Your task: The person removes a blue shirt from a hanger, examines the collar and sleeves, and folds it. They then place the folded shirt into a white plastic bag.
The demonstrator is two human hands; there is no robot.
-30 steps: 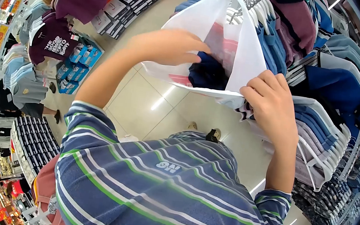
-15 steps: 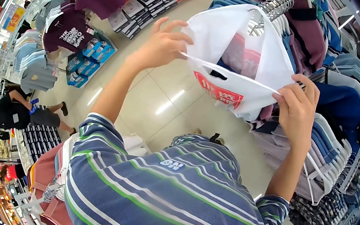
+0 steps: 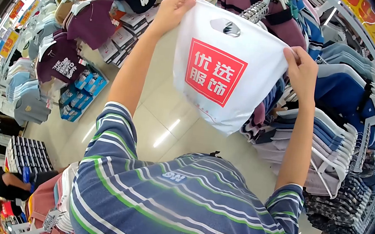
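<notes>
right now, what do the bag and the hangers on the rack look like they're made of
Bag: likely thin plastic film, white and faintly shiny, with a printed red square. It creases softly and has a punched handle hole.
Hangers: probably moulded white plastic, smooth. Their hooks look like bright metal.

The white bag (image 3: 231,75) bears a red square with white characters; the shirt (image 3: 176,201) is blue with white and green stripes.
</notes>
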